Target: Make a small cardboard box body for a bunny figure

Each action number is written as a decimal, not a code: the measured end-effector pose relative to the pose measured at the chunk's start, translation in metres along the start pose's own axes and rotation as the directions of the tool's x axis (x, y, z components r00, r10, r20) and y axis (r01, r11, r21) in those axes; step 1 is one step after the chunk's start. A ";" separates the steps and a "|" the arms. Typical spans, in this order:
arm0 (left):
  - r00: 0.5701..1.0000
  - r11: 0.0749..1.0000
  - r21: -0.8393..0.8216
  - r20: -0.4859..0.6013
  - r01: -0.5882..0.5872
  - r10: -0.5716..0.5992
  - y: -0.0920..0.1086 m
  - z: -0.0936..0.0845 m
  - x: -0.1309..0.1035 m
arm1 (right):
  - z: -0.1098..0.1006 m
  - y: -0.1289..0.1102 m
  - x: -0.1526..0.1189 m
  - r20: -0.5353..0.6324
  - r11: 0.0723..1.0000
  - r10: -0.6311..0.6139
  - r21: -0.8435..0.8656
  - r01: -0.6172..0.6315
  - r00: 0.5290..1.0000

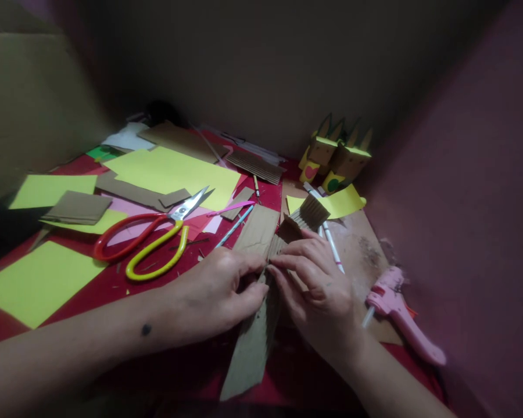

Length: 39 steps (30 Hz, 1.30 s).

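Both hands meet on a long strip of corrugated cardboard (249,354) that slants toward me over the red table. My left hand (230,284) pinches its left edge between thumb and fingers. From the other side my right hand (316,278) has thumb and fingertips closed on the strip's ribbed upper part, close to the left fingertips. A bent, ribbed end (311,213) of cardboard sticks up beyond the right hand. Behind the fingers lies a flat cardboard piece (259,223). The exact spot between the fingertips is hidden.
Scissors (176,217) with red and yellow handles lie left, among yellow paper sheets (169,168) and cardboard scraps. A pink glue gun (403,313) rests at right on a cardboard board (370,232). Two small cardboard figures (322,151) stand behind, near the wall (462,174).
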State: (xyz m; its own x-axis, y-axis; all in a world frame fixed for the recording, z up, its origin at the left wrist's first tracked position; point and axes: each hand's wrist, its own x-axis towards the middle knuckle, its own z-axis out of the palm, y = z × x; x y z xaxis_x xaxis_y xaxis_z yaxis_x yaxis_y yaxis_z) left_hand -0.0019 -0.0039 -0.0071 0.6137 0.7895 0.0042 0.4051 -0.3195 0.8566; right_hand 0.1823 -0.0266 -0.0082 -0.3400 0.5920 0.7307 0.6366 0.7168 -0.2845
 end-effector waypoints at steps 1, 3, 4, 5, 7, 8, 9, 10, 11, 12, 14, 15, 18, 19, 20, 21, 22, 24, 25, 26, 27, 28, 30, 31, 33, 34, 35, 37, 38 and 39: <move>1.000 1.000 -0.003 0.003 -0.001 0.001 0.000 0.000 0.000 | 0.000 0.000 0.001 0.002 1.000 -0.005 -0.010 0.005 1.000; 1.000 1.000 -0.007 0.005 -0.001 0.001 0.000 0.000 0.000 | 0.001 0.000 0.001 0.004 1.000 -0.013 -0.025 0.013 1.000; 1.000 1.000 -0.013 0.007 0.002 -0.002 0.000 -0.001 0.000 | 0.001 0.000 0.001 0.004 0.999 -0.012 -0.031 0.012 1.000; 1.000 1.000 -0.024 0.012 0.008 -0.008 0.000 -0.002 0.001 | 0.002 0.000 0.001 0.001 0.999 -0.008 -0.033 0.008 1.000; 0.999 0.998 -0.054 0.030 0.034 -0.032 0.000 -0.004 0.002 | 0.003 0.000 -0.001 -0.003 1.000 0.003 -0.025 -0.003 1.000; 0.998 0.996 -0.071 0.039 0.050 -0.047 0.001 -0.005 0.003 | 0.003 0.000 -0.001 0.000 1.000 0.011 -0.018 -0.011 1.000; 0.997 0.994 -0.093 0.052 0.065 -0.060 0.001 -0.006 0.003 | 0.003 0.000 -0.002 0.005 1.000 0.019 -0.006 -0.019 1.000; 0.996 0.991 -0.113 0.059 0.077 -0.071 0.002 -0.007 0.004 | 0.002 0.000 -0.003 0.005 1.000 0.030 0.007 -0.030 1.000; 0.995 0.987 -0.138 0.061 0.088 -0.081 0.004 -0.008 0.004 | 0.002 0.000 -0.003 -0.001 0.999 0.048 0.021 -0.048 0.999; 0.994 0.980 -0.171 0.062 0.099 -0.090 0.005 -0.009 0.004 | 0.001 0.001 -0.003 -0.021 0.997 0.077 0.033 -0.077 0.997; 0.991 0.958 -0.258 0.073 0.124 -0.108 0.009 -0.011 0.004 | 0.000 0.004 -0.002 -0.087 0.982 0.180 0.080 -0.174 0.980; 0.990 0.941 -0.309 0.085 0.135 -0.114 0.010 -0.012 0.004 | -0.001 0.007 -0.001 -0.093 0.956 0.269 0.147 -0.254 0.959; 0.989 0.897 -0.421 0.119 0.134 -0.092 0.010 -0.013 0.005 | -0.002 0.013 0.003 0.188 0.611 0.594 0.528 -0.590 0.782; 0.990 0.900 -0.420 0.113 0.122 -0.081 0.008 -0.013 0.005 | -0.002 0.014 0.003 0.328 0.418 0.637 0.614 -0.670 0.697; 0.993 0.909 -0.402 0.098 0.106 -0.072 0.006 -0.012 0.006 | -0.002 0.015 0.004 0.430 0.252 0.645 0.660 -0.708 0.631; 0.995 0.923 -0.375 0.081 0.092 -0.066 0.004 -0.012 0.007 | -0.002 0.014 0.004 0.481 0.147 0.643 0.686 -0.713 0.596; 0.996 0.936 -0.344 0.058 0.078 -0.062 0.001 -0.011 0.008 | -0.001 0.013 0.004 0.486 0.109 0.644 0.707 -0.699 0.591; 0.999 0.956 -0.290 0.004 0.050 -0.051 -0.002 -0.008 0.009 | 0.000 0.011 0.003 0.447 0.133 0.646 0.732 -0.668 0.618; 0.999 0.962 -0.271 -0.023 0.039 -0.047 -0.002 -0.007 0.009 | 0.001 0.010 0.003 0.435 0.150 0.646 0.733 -0.663 0.627; 0.997 0.964 -0.264 -0.046 0.041 -0.055 -0.002 -0.006 0.009 | 0.002 0.010 0.002 0.427 0.154 0.649 0.737 -0.659 0.629; 0.995 0.961 -0.271 -0.065 0.056 -0.077 -0.001 -0.005 0.009 | 0.003 0.010 0.002 0.428 0.141 0.650 0.744 -0.653 0.628; 0.991 0.954 -0.291 -0.086 0.076 -0.105 0.001 -0.005 0.009 | 0.004 0.010 0.002 0.435 0.111 0.647 0.759 -0.642 0.626; 0.978 0.934 -0.344 -0.140 0.096 -0.152 0.005 -0.006 0.009 | 0.006 0.011 0.002 0.479 0.022 0.618 0.782 -0.623 0.624; 0.972 0.930 -0.359 -0.179 0.083 -0.156 0.007 -0.006 0.010 | 0.008 0.011 0.001 0.502 -0.002 0.590 0.784 -0.620 0.633; 0.955 0.931 -0.363 -0.265 0.026 -0.130 0.009 -0.008 0.011 | 0.009 0.011 0.000 0.535 0.034 0.524 0.764 -0.644 0.662; 0.948 0.933 -0.360 -0.297 0.001 -0.116 0.010 -0.009 0.012 | 0.010 0.010 0.000 0.533 0.091 0.504 0.750 -0.655 0.680; 0.942 0.933 -0.360 -0.319 -0.014 -0.108 0.010 -0.009 0.013 | 0.010 0.008 0.000 0.514 0.162 0.494 0.738 -0.655 0.701; 0.935 0.917 -0.397 -0.334 -0.030 -0.115 0.008 -0.009 0.015 | 0.011 0.004 0.000 0.469 0.256 0.513 0.716 -0.650 0.719; 0.934 0.898 -0.439 -0.332 -0.032 -0.129 0.006 -0.009 0.016 | 0.011 0.002 0.000 0.459 0.259 0.533 0.711 -0.654 0.710; 0.932 0.872 -0.487 -0.333 -0.037 -0.146 0.005 -0.009 0.017 | 0.012 -0.001 0.000 0.470 0.227 0.553 0.710 -0.667 0.688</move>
State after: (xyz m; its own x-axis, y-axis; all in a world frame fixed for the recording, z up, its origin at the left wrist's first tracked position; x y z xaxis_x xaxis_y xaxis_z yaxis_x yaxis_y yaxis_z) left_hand 0.0040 0.0126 0.0021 0.2870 0.9566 0.0505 0.0003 -0.0528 0.9986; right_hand 0.1732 -0.0227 -0.0154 -0.2069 0.9769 0.0539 -0.1205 0.0292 -0.9923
